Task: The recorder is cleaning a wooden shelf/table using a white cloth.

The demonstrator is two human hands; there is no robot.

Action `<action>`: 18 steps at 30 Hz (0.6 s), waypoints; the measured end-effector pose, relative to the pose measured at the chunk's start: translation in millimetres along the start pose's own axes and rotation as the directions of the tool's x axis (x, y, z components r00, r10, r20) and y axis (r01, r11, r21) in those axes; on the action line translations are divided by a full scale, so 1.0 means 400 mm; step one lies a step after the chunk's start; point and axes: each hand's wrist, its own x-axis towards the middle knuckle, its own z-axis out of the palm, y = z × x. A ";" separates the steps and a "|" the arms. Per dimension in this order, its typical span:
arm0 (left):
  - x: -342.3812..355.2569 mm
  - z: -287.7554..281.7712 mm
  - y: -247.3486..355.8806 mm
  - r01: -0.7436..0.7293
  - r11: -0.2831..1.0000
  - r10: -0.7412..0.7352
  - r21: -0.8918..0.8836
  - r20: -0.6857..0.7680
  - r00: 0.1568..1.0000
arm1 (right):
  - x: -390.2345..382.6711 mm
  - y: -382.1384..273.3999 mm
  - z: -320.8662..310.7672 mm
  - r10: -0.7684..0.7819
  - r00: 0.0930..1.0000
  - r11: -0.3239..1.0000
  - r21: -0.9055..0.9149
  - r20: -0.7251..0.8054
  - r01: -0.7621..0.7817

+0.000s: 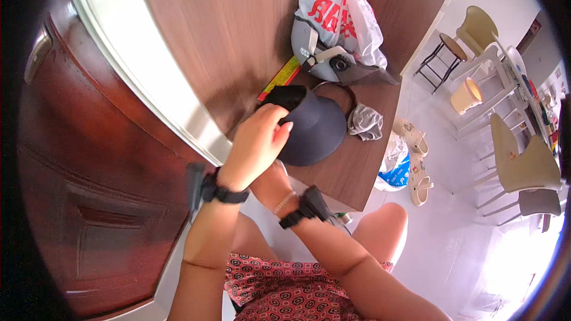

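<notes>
Where your left hand [257, 141] meets the visor [321, 131], twelve o'clock: fingers half-curled, hold unclear | right hand [272, 185]: fingers hidden | step: likely visor handling | next: needs steady grip

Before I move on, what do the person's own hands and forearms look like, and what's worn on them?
The left hand is ungloved; the right hand, partly hidden, shows no glove either. No sleeves cover the visible forearms. The left wrist wears a black strap, the right another black strap, each with a dark, blocky piece attached. A thin, pale beaded bracelet also circles the right wrist.
</notes>
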 end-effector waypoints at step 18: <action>0.528 -0.109 0.231 -0.369 0.871 0.486 0.323 -0.667 0.564 | -0.257 0.120 -0.243 0.085 0.947 0.988 -0.096 -0.310 -0.121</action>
